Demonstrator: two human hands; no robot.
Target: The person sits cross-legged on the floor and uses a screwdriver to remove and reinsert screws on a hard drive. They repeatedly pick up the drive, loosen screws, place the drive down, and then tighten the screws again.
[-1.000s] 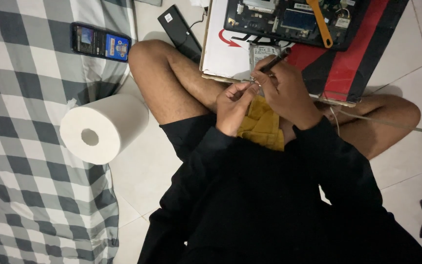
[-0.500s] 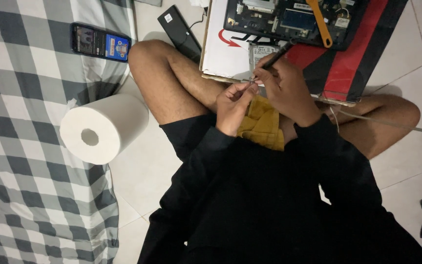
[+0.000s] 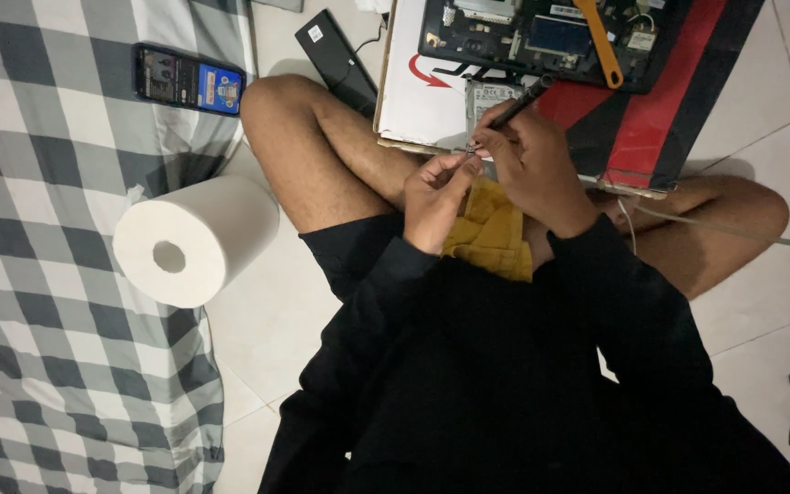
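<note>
I sit cross-legged on a tiled floor. My right hand [image 3: 532,169] grips a black screwdriver [image 3: 518,105] with its tip pointing down-left. My left hand [image 3: 436,197] pinches something tiny right at that tip; it is too small to name. Both hands hover over the near edge of a cardboard box [image 3: 422,96]. A silver hard drive [image 3: 488,96] lies on the box just behind my right hand. Farther back sits an opened laptop base [image 3: 541,37] with its circuit board bare. A yellow cloth [image 3: 491,233] lies in my lap under the hands.
A white paper roll [image 3: 189,240] lies on its side to my left, at the edge of a grey checked blanket [image 3: 38,274]. A phone [image 3: 189,80] rests on the blanket. A black flat pack [image 3: 336,59] lies by my knee. An orange pry tool [image 3: 601,41] crosses the laptop.
The screwdriver's handle has shifted slightly and my left fingers have closed nearer to its tip. Everything else stays put.
</note>
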